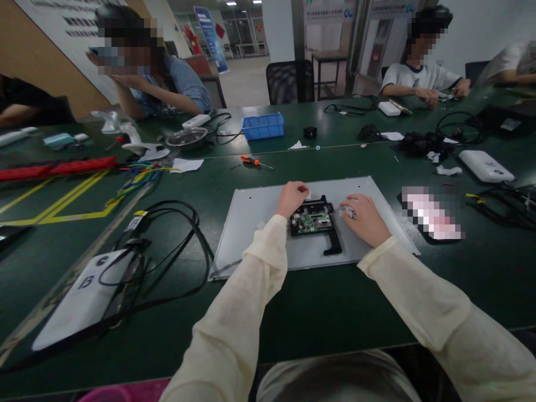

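Note:
A green circuit board sits in a black plastic frame on a light grey panel. At the frame's far left corner, my left hand has its fingers pinched together. Something small and white shows by the fingertips, too little to name. My right hand is just right of the frame, above the panel, with its fingers curled round a small crumpled clear thing. Its exact kind cannot be made out.
Beyond the panel lie an orange-handled screwdriver and a blue basket. A phone is at the right; a white device with black cables lies at the left. Other people sit across the green table.

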Demonstrator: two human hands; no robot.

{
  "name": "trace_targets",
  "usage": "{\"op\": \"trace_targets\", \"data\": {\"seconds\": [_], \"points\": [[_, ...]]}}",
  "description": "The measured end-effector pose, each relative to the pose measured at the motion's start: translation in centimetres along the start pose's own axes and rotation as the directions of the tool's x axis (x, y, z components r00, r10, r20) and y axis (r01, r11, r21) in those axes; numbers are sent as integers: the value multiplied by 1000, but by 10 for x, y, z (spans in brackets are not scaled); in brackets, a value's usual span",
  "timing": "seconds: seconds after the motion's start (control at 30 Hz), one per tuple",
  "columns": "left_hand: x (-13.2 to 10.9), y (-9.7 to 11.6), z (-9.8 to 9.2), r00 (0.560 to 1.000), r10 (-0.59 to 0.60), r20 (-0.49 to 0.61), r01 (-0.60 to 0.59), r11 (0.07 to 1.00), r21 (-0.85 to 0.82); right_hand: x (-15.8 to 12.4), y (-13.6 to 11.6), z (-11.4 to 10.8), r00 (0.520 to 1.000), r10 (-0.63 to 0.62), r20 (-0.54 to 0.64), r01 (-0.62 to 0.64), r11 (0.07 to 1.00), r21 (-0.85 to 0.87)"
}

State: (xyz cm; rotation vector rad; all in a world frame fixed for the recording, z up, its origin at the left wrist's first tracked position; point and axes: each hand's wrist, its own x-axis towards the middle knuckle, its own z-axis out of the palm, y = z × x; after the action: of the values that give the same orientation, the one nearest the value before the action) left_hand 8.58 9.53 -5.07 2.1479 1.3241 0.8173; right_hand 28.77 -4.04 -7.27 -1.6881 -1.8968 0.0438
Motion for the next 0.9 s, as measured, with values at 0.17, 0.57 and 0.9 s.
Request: {"op": "trace_targets", "data": {"seconds": [0.17,0.57,0.9], "points": [[3,-1,-8,999,-33,-6,32,993,-116,0,-2,-1,1000,9,11,-9,1000,9],[1,10,5,990,71,125,-47,982,-182,0,-4,-3,999,0,36,-1,1000,25],[-1,16,-3,983,78,164,-67,995,-70,-1,-4,-3,997,-1,78,0,1000,17]]}}
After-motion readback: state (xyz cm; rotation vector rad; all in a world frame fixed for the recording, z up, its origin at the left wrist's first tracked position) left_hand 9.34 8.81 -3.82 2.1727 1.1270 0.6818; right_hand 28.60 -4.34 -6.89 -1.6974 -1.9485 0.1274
